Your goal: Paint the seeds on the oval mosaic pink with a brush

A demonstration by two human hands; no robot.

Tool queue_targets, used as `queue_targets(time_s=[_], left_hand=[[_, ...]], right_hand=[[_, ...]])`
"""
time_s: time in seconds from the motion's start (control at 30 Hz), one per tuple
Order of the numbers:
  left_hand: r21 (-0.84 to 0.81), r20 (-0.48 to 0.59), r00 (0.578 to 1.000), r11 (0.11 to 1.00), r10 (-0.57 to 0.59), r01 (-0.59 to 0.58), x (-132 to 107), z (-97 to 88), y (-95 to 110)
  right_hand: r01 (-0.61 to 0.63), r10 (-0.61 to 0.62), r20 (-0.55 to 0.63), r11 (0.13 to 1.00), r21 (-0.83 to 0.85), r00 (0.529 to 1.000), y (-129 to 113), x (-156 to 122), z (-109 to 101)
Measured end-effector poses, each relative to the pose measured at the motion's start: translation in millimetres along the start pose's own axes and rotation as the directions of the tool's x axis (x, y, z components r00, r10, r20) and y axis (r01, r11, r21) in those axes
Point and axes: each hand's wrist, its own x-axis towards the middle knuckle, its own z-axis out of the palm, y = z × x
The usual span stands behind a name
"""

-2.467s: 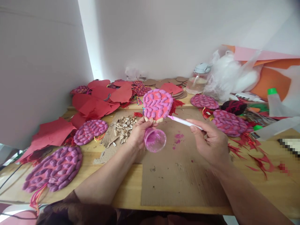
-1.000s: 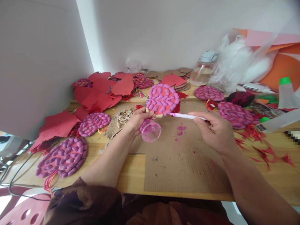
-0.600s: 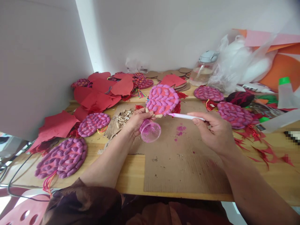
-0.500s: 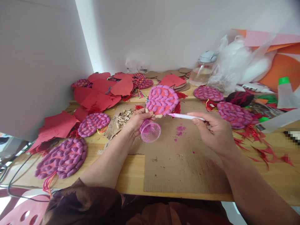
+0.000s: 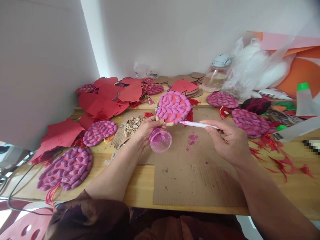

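Note:
My left hand [image 5: 148, 130] is closed on the lower left edge of a round red disc [image 5: 173, 107] covered in peanut shells painted pink-purple. A few shells along its bottom and left rim are still tan. The same hand also holds a small clear plastic cup [image 5: 161, 141], tilted, with pink paint smeared inside. In my right hand [image 5: 226, 138] is a white-handled paintbrush [image 5: 200, 124], gripped near its rear end. Its pink tip touches or nearly touches the disc's lower rim.
Brown cardboard [image 5: 195, 180] with pink spots lies under my hands. Peanut shells [image 5: 131, 126] are heaped left of it. Finished-looking purple discs [image 5: 66, 168] and red paper pieces [image 5: 105, 96] lie around. A jar [image 5: 216, 75], plastic bag [image 5: 257, 66] and green-capped bottle [image 5: 304, 100] stand right.
Almost nothing differs. The disc and cup have shifted very slightly in my left hand, and the brush tip stays at the disc's lower rim.

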Motion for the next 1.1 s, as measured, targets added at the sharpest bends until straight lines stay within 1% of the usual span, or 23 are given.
queue_targets(time_s=[0.13, 0.23, 0.4, 0.57, 0.73, 0.87, 0.9, 1.03, 1.1], left_hand=[[-0.012, -0.016, 1.000, 1.000, 0.003, -0.004, 1.8, -1.0, -0.3], [-0.012, -0.019, 1.000, 1.000, 0.021, -0.021, 2.6, -1.9, -1.4], [0.008, 0.009, 0.999, 0.999, 0.053, -0.054, -0.9, 0.1, -2.4], [-0.003, 0.005, 0.998, 0.998, 0.066, -0.066, -1.8, 1.6, -3.1], [0.016, -0.002, 0.998, 0.998, 0.065, -0.065, -0.3, 0.6, -4.7], [0.024, 0.007, 0.997, 0.996, 0.082, -0.082, -1.5, 0.9, -5.8], [0.026, 0.009, 0.996, 0.996, 0.088, -0.089, -2.1, 1.4, -5.9], [0.017, 0.010, 0.992, 0.992, 0.122, -0.122, -4.3, 3.5, -6.3], [0.019, 0.015, 0.990, 0.990, 0.141, -0.141, -4.9, 4.2, -6.7]], right_hand=[[0.007, -0.007, -0.025, 1.000, -0.012, 1.000, 2.0, 1.2, -0.9], [0.016, -0.015, -0.038, 1.000, 0.012, 0.999, 0.2, 1.7, -1.7], [0.030, -0.030, 0.010, 0.998, 0.049, 0.999, -6.7, -0.1, 1.0], [-0.008, 0.011, -0.072, 0.999, 0.033, 0.997, -3.9, -0.9, 1.7], [0.030, -0.030, -0.003, 0.999, 0.038, 1.000, -3.6, -1.2, 2.7], [0.006, -0.005, -0.072, 1.000, 0.012, 0.997, -3.4, -1.4, 3.7], [0.009, -0.008, -0.073, 1.000, 0.014, 0.997, -3.5, -1.4, 3.9], [0.079, -0.079, -0.025, 0.997, -0.005, 0.997, -5.5, -1.2, 4.6], [0.117, -0.120, -0.071, 0.992, -0.052, 0.990, -6.0, -1.0, 4.7]])
